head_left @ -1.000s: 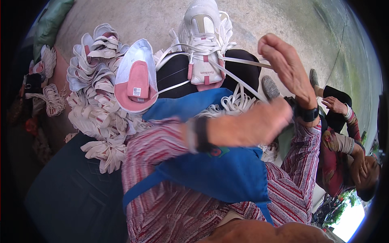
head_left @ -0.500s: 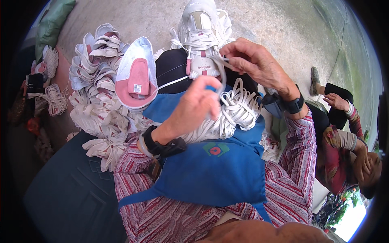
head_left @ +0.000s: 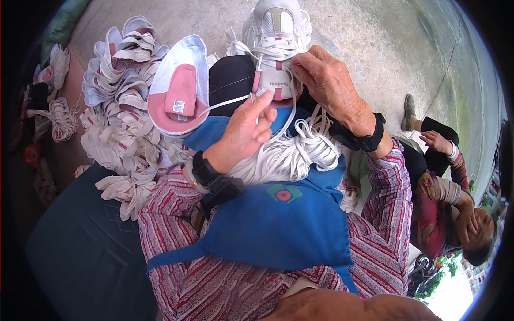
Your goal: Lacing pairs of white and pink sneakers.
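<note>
A white and pink sneaker (head_left: 276, 64) stands toe away from me over my black-clad knees, with white lacing across its front. My right hand (head_left: 329, 80) is closed in a pinch at the sneaker's right edge, on a white shoelace (head_left: 293, 115) that hangs down from there. My left hand (head_left: 243, 131) is beside the sneaker's near end, thumb stretched toward the tongue and the other fingers loosely bent, with nothing visible in them. Below it, a thick bundle of white laces (head_left: 289, 155) lies on my blue apron (head_left: 278, 224).
Left of the sneaker rests a white and pink shoe upper (head_left: 179, 96). Farther left is a heap of similar uppers (head_left: 123, 128), beside a dark blue-green surface (head_left: 91, 251). Another person (head_left: 441, 214) sits at the right. Concrete floor (head_left: 364, 27) stretches behind.
My left hand has moved up and left, from above the lace bundle to beside the sneaker's tongue. My right hand has closed in against the sneaker's right edge. The view has shifted slightly.
</note>
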The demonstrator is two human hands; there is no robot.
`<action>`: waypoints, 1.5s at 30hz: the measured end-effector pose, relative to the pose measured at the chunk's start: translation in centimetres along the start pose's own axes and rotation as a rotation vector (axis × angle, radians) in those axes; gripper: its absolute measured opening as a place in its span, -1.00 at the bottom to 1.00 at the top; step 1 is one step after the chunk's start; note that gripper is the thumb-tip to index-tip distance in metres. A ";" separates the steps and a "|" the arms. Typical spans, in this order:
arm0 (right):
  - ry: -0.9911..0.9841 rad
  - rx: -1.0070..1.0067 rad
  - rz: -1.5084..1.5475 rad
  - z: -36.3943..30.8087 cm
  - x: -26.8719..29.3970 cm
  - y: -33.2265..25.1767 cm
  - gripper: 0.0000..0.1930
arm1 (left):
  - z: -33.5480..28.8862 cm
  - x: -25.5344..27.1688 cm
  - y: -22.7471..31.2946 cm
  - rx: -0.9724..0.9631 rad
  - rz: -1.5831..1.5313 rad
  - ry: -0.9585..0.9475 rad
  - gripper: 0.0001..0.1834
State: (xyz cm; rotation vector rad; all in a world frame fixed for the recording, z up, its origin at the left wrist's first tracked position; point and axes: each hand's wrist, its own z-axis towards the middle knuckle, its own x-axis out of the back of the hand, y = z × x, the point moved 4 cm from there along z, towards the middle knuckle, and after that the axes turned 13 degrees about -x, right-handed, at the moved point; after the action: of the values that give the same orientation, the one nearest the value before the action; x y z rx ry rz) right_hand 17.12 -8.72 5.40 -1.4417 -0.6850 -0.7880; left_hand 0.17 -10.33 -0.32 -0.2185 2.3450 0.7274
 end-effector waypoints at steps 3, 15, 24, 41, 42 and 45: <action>-0.010 0.009 -0.092 0.2 -0.4 -0.5 -0.90 | 1.1 0.9 -1.1 0.045 -0.156 0.010 -0.78; -0.145 -0.119 0.025 0.9 -1.2 -0.1 -0.91 | 1.0 0.2 -0.9 -0.061 -0.190 -0.046 -0.83; 0.051 -0.088 0.031 -0.1 -2.0 -1.6 -0.92 | 3.5 -0.9 -0.7 -0.045 -0.262 0.160 -0.60; 0.020 -0.075 -0.070 -0.5 -2.0 -0.7 -0.87 | 3.7 -1.4 -1.2 -0.003 -0.246 0.259 -0.65; 0.015 -0.078 -0.073 -0.6 -2.0 -0.6 -0.87 | 3.6 -1.5 -1.3 -0.008 -0.235 0.258 -0.66; 0.046 -0.102 -0.039 -0.2 -1.9 -0.8 -0.86 | 3.5 -1.7 -1.0 -0.051 -0.215 0.237 -0.66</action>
State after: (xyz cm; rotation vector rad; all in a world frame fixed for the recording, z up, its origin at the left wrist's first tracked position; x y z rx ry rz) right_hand 15.32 -8.81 4.29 -1.5012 -0.6474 -0.8945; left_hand 3.73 -9.26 -1.92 -0.5979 2.4750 0.6869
